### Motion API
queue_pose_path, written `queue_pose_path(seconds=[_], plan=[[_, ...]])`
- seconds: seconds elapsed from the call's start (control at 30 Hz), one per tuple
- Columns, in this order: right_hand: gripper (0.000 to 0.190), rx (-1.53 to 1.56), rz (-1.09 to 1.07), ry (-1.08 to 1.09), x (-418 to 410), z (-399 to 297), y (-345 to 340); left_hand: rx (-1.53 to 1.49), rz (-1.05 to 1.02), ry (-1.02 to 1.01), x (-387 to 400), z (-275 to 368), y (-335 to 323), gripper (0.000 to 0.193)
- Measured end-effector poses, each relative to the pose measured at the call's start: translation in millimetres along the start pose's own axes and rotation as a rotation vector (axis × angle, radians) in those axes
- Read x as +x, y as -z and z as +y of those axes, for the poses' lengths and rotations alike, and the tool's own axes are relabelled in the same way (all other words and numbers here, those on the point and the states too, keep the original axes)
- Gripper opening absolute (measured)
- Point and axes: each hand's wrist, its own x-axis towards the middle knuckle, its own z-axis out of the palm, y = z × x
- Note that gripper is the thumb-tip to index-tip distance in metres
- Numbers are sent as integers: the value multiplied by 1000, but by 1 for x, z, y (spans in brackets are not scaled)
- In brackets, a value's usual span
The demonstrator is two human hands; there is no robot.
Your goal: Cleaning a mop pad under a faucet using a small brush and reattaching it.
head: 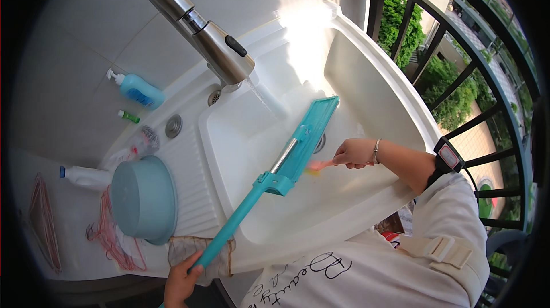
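My left hand [182,280] is closed around the turquoise handle of a flat mop [240,213], whose long flat head slants up across the white sink basin [240,136]. In my right hand [354,153] is a small brush with a pink handle [322,165]; its yellowish bristle end lies beside the lower edge of the mop head and is partly hidden and blurred. A brushed-metal faucet [223,52] pours a thin stream of water into the basin, left of the mop head. Behind the mop head, the drain [320,144] shows only partly.
Left of the basin, a blue-grey plastic tub [142,198] stands near a white bottle [88,177] and pink hangers [114,239]. A blue pump bottle [142,92] is by the wall. A grey cloth [200,256] lies on the near edge. Black railings [451,93] run along the right.
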Motion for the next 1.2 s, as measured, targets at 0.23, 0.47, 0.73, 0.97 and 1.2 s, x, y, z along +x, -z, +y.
queue_pose_path(seconds=[0.23,0.47,0.73,0.97,1.2], plan=[[25,109,88,145,-12,-23,7,268,-93,62,3,21,-5,55],[25,78,112,246,-16,-39,4,-81,-272,376,8,-1,-16,38],[31,-196,201,510,-6,-19,5,-85,-370,281,-18,-32,-8,38],[28,-415,410,652,-8,-42,-60,-500,-406,413,-21,-46,-25,49],[27,-522,762,302,72,23,39,-484,-372,394,-27,-35,-35,52]])
